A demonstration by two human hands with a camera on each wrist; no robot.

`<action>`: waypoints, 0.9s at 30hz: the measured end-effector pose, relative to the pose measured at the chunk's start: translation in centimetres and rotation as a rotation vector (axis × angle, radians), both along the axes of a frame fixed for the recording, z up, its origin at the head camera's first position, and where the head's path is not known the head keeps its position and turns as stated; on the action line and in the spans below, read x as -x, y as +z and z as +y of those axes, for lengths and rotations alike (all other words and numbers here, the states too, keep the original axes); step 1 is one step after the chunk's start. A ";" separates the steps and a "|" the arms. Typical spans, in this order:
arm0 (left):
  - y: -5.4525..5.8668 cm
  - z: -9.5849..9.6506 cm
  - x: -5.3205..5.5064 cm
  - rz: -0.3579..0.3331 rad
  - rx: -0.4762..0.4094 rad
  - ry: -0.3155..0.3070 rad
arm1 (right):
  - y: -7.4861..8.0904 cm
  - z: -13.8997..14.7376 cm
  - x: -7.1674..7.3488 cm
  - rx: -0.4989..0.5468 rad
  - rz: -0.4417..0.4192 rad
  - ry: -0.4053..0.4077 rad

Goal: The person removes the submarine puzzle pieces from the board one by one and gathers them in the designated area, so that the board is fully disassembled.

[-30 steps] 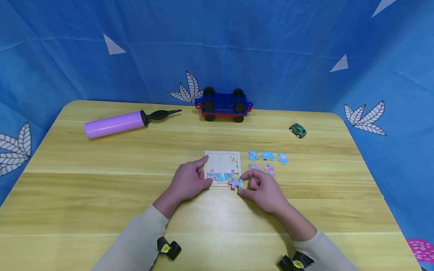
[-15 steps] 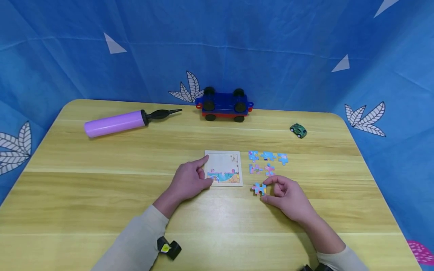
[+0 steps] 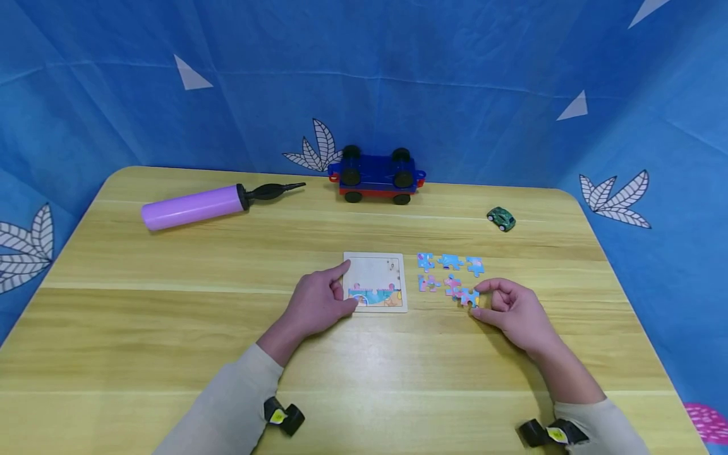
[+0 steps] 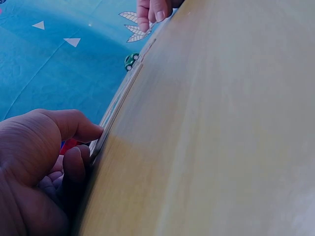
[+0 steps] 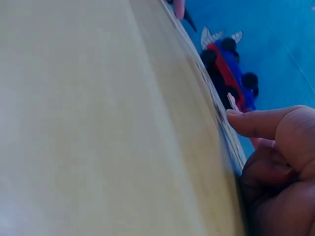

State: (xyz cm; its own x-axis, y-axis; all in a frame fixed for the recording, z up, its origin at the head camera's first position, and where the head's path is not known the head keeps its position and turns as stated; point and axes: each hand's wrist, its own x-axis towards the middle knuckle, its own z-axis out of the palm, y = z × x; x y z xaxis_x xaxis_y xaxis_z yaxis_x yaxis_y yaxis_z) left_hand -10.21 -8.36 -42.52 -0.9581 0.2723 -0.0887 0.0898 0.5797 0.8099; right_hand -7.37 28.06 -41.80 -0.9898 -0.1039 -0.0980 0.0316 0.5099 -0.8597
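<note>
My left hand (image 3: 316, 299) holds the left edge of a square puzzle board (image 3: 370, 270), thumb near its lower corner and index finger near its upper one. Pieces fill the board's bottom strip; most of the rest is bare. To the right, my right hand (image 3: 516, 316) pinches a blue and pink jigsaw piece (image 3: 469, 297) between thumb and index finger. That piece is close to a pink loose piece (image 3: 452, 284); whether they touch I cannot tell. In the right wrist view the held piece (image 5: 232, 102) shows edge-on past the thumb.
More loose pieces lie right of the board, among them a blue one (image 3: 450, 261) and a pink one (image 3: 428, 283). Farther back are a purple hand pump (image 3: 193, 207), an upturned blue and red toy wagon (image 3: 376, 174) and a small green toy car (image 3: 501, 218).
My right hand has carried the jigsaw piece from the board's lower right corner, off to the right and then slightly back toward the loose pieces. The left hand and board stayed put.
</note>
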 end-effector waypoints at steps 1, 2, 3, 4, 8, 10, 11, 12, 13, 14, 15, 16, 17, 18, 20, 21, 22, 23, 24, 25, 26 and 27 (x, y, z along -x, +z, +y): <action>0.0 0.0 0.0 -0.001 0.000 0.000 | -0.1 0.2 0.3 -0.005 0.002 -0.005; 0.0 0.0 0.0 -0.002 0.001 0.000 | -0.1 0.5 0.5 -0.008 0.002 -0.005; 0.0 0.0 0.0 -0.001 0.000 0.000 | -0.1 0.7 0.7 -0.011 0.002 -0.004; 0.0 0.0 0.0 -0.001 0.000 0.000 | -0.1 0.8 0.9 -0.013 0.001 -0.001; -0.1 0.0 0.0 0.001 0.006 0.001 | -0.2 1.5 1.7 -0.033 -0.017 0.009; -0.1 0.0 0.0 0.004 0.010 0.000 | -0.2 1.9 2.1 -0.050 -0.026 0.014; -0.1 0.0 0.1 0.005 0.011 0.000 | -0.2 2.0 2.3 -0.054 -0.032 0.016; -0.1 0.0 0.1 0.005 0.012 0.000 | -0.2 2.2 2.4 -0.053 -0.039 0.017; -0.1 0.0 0.0 0.006 0.011 0.000 | -0.1 2.3 2.5 -0.053 -0.048 0.020; -0.1 0.0 0.0 0.007 0.014 0.000 | -0.1 2.4 2.6 -0.053 -0.058 0.021; -0.1 0.0 0.0 0.008 0.013 -0.001 | 0.0 2.4 2.6 -0.051 -0.066 0.025; -0.1 0.0 0.0 0.007 0.013 0.000 | 0.0 2.5 2.7 -0.051 -0.076 0.026; -0.1 0.0 0.0 0.006 0.012 0.000 | 0.0 2.5 2.8 -0.049 -0.088 0.026; -0.1 0.0 0.0 0.007 0.013 0.000 | 0.1 2.5 2.8 -0.052 -0.096 0.027; -0.1 0.0 0.0 0.006 0.010 -0.001 | 0.2 2.5 2.9 -0.060 -0.112 0.025; -0.1 0.0 0.0 0.005 0.008 -0.001 | 0.2 2.5 3.0 -0.062 -0.119 0.024; -0.1 0.0 0.0 0.006 0.008 -0.001 | 0.2 2.5 3.0 -0.065 -0.128 0.020; -0.1 0.0 0.0 0.007 0.008 -0.001 | 0.2 2.5 3.0 -0.065 -0.135 0.018; -0.1 0.0 0.0 0.008 0.008 -0.001 | 0.3 2.5 3.1 -0.064 -0.142 0.016; -0.1 0.1 0.0 0.008 0.007 0.000 | 0.2 2.5 3.1 -0.063 -0.150 0.014; -0.1 0.1 0.0 0.009 0.007 0.000 | 0.3 2.6 3.1 -0.058 -0.155 0.014; -0.1 0.1 0.0 0.010 0.007 0.000 | 0.3 2.6 3.1 -0.054 -0.161 0.014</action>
State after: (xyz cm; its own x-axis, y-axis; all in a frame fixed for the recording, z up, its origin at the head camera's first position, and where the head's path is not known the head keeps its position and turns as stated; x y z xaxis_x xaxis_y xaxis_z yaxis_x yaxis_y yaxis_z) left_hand -10.23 -8.28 -42.63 -0.9590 0.2717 -0.0808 0.0980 0.5852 0.8049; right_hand -10.48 30.63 -41.51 -0.9593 -0.1081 -0.2609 0.1589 0.5569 -0.8152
